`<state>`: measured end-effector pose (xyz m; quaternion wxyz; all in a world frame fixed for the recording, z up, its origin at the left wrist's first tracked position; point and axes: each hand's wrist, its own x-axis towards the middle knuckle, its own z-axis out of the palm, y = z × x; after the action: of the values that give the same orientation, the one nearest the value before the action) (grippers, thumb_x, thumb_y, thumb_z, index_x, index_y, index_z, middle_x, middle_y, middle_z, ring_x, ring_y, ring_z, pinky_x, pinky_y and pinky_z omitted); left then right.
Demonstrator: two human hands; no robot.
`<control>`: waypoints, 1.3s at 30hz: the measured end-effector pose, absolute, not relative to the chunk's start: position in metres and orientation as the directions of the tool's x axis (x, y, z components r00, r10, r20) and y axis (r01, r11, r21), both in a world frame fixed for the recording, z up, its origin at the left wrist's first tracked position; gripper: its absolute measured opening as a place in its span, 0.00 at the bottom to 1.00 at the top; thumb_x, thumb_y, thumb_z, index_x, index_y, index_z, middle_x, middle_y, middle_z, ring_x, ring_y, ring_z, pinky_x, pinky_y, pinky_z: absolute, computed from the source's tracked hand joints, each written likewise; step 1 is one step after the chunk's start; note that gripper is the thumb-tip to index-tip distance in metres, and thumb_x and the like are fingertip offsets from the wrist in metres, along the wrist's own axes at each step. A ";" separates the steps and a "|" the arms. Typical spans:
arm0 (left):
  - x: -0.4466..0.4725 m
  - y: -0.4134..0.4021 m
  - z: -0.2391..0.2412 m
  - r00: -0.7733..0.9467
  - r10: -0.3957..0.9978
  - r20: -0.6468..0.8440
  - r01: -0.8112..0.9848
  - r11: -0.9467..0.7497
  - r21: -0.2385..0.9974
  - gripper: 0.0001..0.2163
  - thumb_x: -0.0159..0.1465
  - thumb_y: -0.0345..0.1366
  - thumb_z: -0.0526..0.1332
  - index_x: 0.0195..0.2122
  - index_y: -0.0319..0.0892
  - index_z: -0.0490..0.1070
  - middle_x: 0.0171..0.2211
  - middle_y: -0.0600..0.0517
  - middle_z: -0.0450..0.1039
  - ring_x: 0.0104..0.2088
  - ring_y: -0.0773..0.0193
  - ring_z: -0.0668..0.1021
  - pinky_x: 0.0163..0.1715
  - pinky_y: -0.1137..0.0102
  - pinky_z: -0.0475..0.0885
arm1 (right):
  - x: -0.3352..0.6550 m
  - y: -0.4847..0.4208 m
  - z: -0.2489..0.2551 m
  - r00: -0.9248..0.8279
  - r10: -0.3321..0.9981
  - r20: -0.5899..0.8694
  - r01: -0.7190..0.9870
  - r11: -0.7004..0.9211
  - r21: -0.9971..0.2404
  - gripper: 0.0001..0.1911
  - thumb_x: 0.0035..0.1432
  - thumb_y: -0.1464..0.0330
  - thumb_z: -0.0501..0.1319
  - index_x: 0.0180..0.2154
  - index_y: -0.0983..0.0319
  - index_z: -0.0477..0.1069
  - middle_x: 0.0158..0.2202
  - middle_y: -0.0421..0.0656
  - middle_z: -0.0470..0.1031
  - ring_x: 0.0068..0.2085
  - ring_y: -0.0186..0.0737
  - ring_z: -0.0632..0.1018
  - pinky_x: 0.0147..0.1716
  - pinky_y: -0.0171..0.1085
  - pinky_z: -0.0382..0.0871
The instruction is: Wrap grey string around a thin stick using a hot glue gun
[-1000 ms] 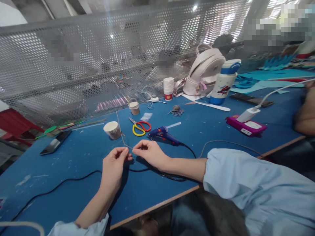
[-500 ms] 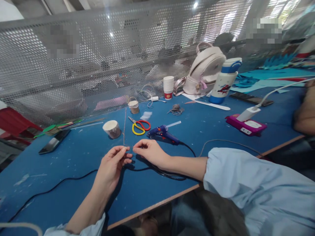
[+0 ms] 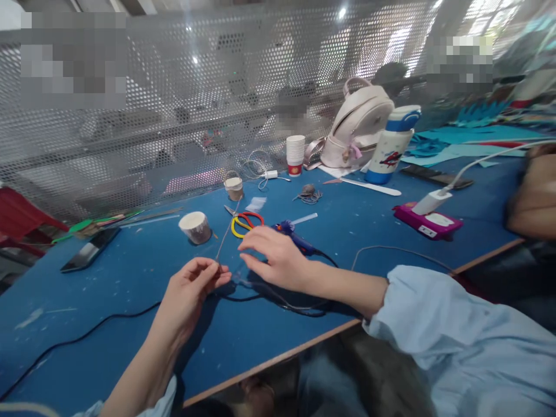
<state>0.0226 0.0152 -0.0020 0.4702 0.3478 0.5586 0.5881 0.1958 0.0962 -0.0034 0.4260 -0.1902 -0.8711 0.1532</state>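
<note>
My left hand (image 3: 191, 289) pinches the near end of a thin wire (image 3: 226, 234) that rises away from me over the blue table (image 3: 130, 313). My right hand (image 3: 275, 258) hovers just right of it with fingers spread and nothing in them, over the blue glue gun (image 3: 299, 237). Scissors with red and yellow handles (image 3: 244, 222) lie just beyond the hands, and a small paper cup (image 3: 195, 227) stands to their left.
A black cable (image 3: 87, 330) runs across the near table. A phone (image 3: 84, 256) lies at the left. Stacked cups (image 3: 296, 154), a pink backpack (image 3: 360, 124), a bottle (image 3: 393, 145) and a pink power strip (image 3: 428, 223) stand further off. Another person's arm (image 3: 534, 202) rests at the right edge.
My right hand has let go of the wire, opened and lifted toward the glue gun. The wire in my left hand has tilted to the right.
</note>
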 end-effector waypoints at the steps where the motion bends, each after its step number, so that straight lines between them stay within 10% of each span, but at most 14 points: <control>1: 0.022 0.014 -0.002 -0.311 0.945 -0.099 -0.123 0.063 0.990 0.12 0.47 0.40 0.71 0.26 0.39 0.72 0.27 0.48 0.78 0.29 0.61 0.79 0.40 0.64 0.74 | 0.201 0.098 0.005 -0.563 0.335 0.755 0.212 0.942 -0.260 0.08 0.59 0.71 0.55 0.38 0.63 0.72 0.41 0.47 0.74 0.44 0.40 0.72 0.46 0.40 0.64; 4: 0.020 0.011 -0.002 -0.287 0.957 -0.040 -0.001 0.041 0.999 0.12 0.48 0.43 0.69 0.27 0.39 0.73 0.28 0.48 0.77 0.31 0.59 0.79 0.40 0.62 0.74 | 0.210 0.108 0.025 -0.647 0.083 0.758 0.223 0.971 0.085 0.12 0.63 0.74 0.51 0.43 0.58 0.70 0.47 0.44 0.73 0.52 0.40 0.68 0.56 0.46 0.55; 8: 0.018 0.009 -0.001 -0.299 0.954 0.002 0.065 0.018 0.998 0.12 0.48 0.44 0.69 0.27 0.40 0.74 0.27 0.47 0.78 0.31 0.56 0.80 0.40 0.59 0.74 | 0.211 0.120 0.027 -0.785 -0.002 0.620 0.168 0.962 0.216 0.16 0.65 0.74 0.46 0.39 0.58 0.71 0.36 0.42 0.74 0.40 0.36 0.72 0.52 0.44 0.59; 13: 0.020 0.007 0.004 -0.316 0.949 -0.010 0.001 0.011 1.000 0.12 0.48 0.43 0.69 0.28 0.40 0.74 0.27 0.47 0.78 0.31 0.56 0.80 0.39 0.60 0.75 | 0.212 0.119 0.011 -0.756 0.106 0.646 0.223 0.969 0.102 0.15 0.65 0.71 0.46 0.37 0.62 0.72 0.32 0.46 0.73 0.34 0.37 0.71 0.36 0.37 0.65; 39: 0.021 0.013 -0.003 -0.406 0.910 -0.079 0.003 0.089 0.996 0.14 0.41 0.38 0.73 0.26 0.39 0.74 0.23 0.49 0.77 0.26 0.62 0.79 0.32 0.69 0.73 | 0.209 0.097 -0.007 -0.619 0.492 0.612 0.319 0.870 -0.377 0.10 0.64 0.69 0.50 0.35 0.64 0.69 0.33 0.44 0.71 0.32 0.33 0.71 0.34 0.32 0.64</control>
<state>0.0215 0.0132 -0.0030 0.4011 0.3690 0.6192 0.5653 0.2090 0.0972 -0.0066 0.3729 -0.2272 -0.8921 0.1162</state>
